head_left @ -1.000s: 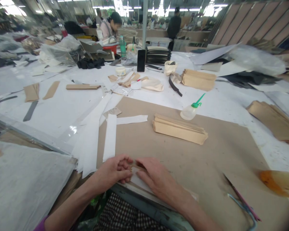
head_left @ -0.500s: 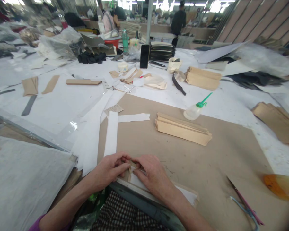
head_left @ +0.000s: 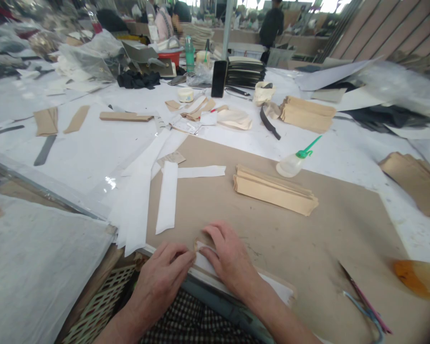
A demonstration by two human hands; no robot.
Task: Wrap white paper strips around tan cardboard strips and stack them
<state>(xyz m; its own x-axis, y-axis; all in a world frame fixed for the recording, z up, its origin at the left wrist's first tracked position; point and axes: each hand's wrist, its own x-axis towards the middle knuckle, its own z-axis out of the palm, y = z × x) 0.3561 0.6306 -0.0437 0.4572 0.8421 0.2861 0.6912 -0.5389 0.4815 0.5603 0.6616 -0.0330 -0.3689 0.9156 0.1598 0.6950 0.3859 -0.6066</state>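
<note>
My left hand (head_left: pixel 163 274) and my right hand (head_left: pixel 229 258) meet at the near edge of a brown cardboard mat (head_left: pixel 308 239). Between their fingertips lies a narrow strip (head_left: pixel 205 260), white on top with a tan end. My left fingers pinch its tip while my right hand presses flat on it; most of the strip is hidden under that hand. Just left of my hands lie loose white strips (head_left: pixel 166 196). A stack of tan strips (head_left: pixel 274 188) sits further back on the mat, beside a squeeze bottle with a green nozzle (head_left: pixel 295 160).
Scissors with pink and blue handles (head_left: pixel 365 303) lie at the mat's right. A woven basket (head_left: pixel 93 308) stands below the table edge at the left. Further tan stacks (head_left: pixel 306 113), a black phone (head_left: pixel 219 79) and bags crowd the far table. People work in the background.
My left hand has drawn back toward me to the table edge, still at the strip's tip. My right hand stays on the strip. The view has tipped down, revealing the basket.
</note>
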